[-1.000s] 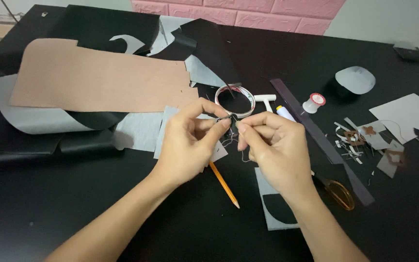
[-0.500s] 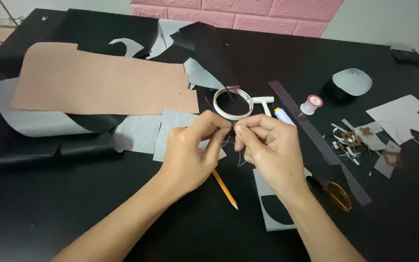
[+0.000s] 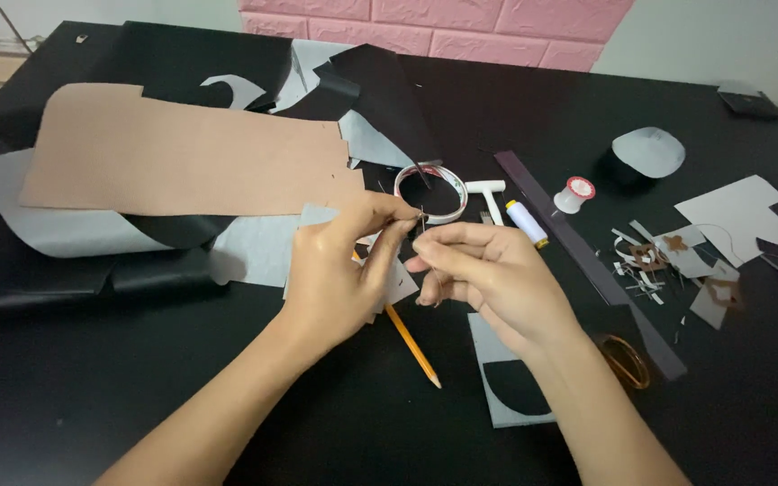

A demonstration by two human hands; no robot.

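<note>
Left hand: the left hand (image 3: pixel 339 279) is being held above the black table (image 3: pixel 92 396), thumb and forefinger pressed together in a pinch on a thin needle (image 3: pixel 421 216) — the other fingers are curled loosely over a pale grey cut piece (image 3: pixel 317 220) lying under the palm.

Right hand: the right hand (image 3: pixel 483 274) is being held just beside the left, fingertips nearly touching it; its thumb and forefinger are drawn together as if pinching fine thread, though the thread itself is too thin to be made out.

Needle: it is being kept upright at the left fingertips, between the two hands and just short of the tape roll (image 3: pixel 431 192) beyond them.

Progress: judging from the layout, cutting is largely done — shaped grey and black pieces and small scraps (image 3: pixel 668 261) are lying to the right of the right hand. Threading appears to be in hand; no stitching is visible on any piece.

Near the hands: a yellow pencil (image 3: pixel 411 344) is lying below them, a white spool of thread (image 3: pixel 526 221) and a red-topped bobbin (image 3: pixel 574 193) beyond the right hand, and a tan sheet (image 3: pixel 182 153) beyond the left.
</note>
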